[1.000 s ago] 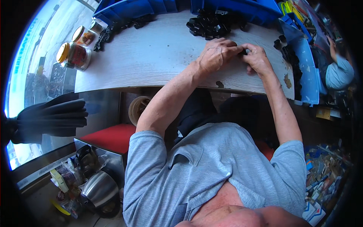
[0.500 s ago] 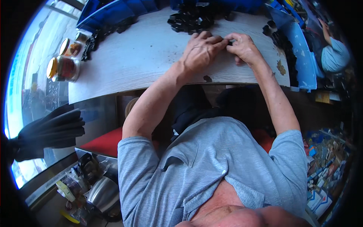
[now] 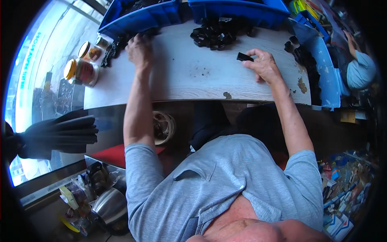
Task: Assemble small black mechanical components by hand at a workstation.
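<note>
Between the thumb and fingers of my right hand [image 3: 264, 66] is a small black block-shaped piece [image 3: 244, 57], held just above the white tabletop. My left hand [image 3: 140, 52] is at the row of small black parts [image 3: 115, 51] along the table's left back side, its fingers pointing down among them. Blur and the hand itself hide the fingertips, so I cannot see whether they grip a part. A heap of glossy black pieces [image 3: 213, 35] lies at the middle back of the table.
Blue bins [image 3: 141, 20] line the back, and a pale blue bin [image 3: 322, 60] stands at the right beside more black parts [image 3: 306, 60]. Jars [image 3: 82, 72] sit at the left edge. A round bucket [image 3: 163, 128] is below the table. Another person [image 3: 360, 70] is at far right.
My hands were together over the table. The left has swung away to the parts at the left back, while the right has stayed nearby with the black piece now plainly visible.
</note>
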`<state>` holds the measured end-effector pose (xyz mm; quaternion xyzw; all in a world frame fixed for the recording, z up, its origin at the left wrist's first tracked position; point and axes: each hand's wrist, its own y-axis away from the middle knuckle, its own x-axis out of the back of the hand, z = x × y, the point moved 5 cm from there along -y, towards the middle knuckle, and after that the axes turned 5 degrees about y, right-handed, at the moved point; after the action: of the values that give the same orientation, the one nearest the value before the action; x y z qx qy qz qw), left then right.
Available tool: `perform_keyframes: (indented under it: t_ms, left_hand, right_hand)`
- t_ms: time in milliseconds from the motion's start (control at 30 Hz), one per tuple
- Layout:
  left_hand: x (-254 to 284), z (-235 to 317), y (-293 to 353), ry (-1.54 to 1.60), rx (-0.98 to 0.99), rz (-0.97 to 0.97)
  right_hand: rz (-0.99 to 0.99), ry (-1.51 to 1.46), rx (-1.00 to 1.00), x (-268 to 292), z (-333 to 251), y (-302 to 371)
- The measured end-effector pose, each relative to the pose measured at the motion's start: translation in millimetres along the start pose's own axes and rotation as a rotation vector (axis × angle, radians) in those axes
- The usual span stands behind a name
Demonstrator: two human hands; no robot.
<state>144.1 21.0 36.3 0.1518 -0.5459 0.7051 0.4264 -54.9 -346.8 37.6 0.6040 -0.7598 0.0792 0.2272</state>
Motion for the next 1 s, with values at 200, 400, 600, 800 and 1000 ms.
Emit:
perform_keyframes:
  t_ms: [200, 400, 600, 800, 1000]
  left_hand:
    - [-8, -28, -4, 0.048, 0.030, -0.115]
    - [1, 12, 29, 0.289, -0.055, -0.230]
    - [20, 67, 59, 0.296, -0.280, -0.273]
    - [35, 93, 85, 0.282, -0.437, -0.316]
    - [32, 112, 94, 0.362, -0.446, -0.327]
  right_hand:
    - [-0.015, -0.010, -0.007, -3, -3, 0]
    - [-0.009, -0.113, -0.101, 6, 3, -2]
    - [0.082, -0.283, -0.196, 46, 28, -21]
    - [0.614, -0.348, -0.273, 128, 58, -27]
    - [0.553, -0.332, -0.249, 108, 46, -35]
